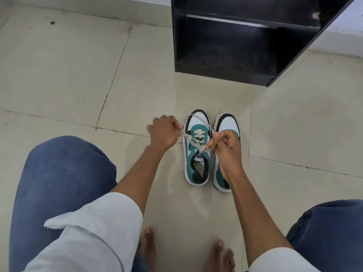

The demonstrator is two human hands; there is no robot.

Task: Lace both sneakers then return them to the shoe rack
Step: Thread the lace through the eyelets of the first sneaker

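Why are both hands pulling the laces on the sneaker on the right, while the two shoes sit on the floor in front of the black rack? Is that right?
Not quite. In the head view, the left hand and right hand pull the laces of the left sneaker, not the right sneaker. Both shoes do sit on the floor before the black rack.

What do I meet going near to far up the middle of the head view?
Bare toes → sneaker being laced with both hands on its lace, beside its twin → bare floor tile → black shoe rack.

Beige tiled floor (pixel 59 75), pale wall (pixel 345 32), even soft light
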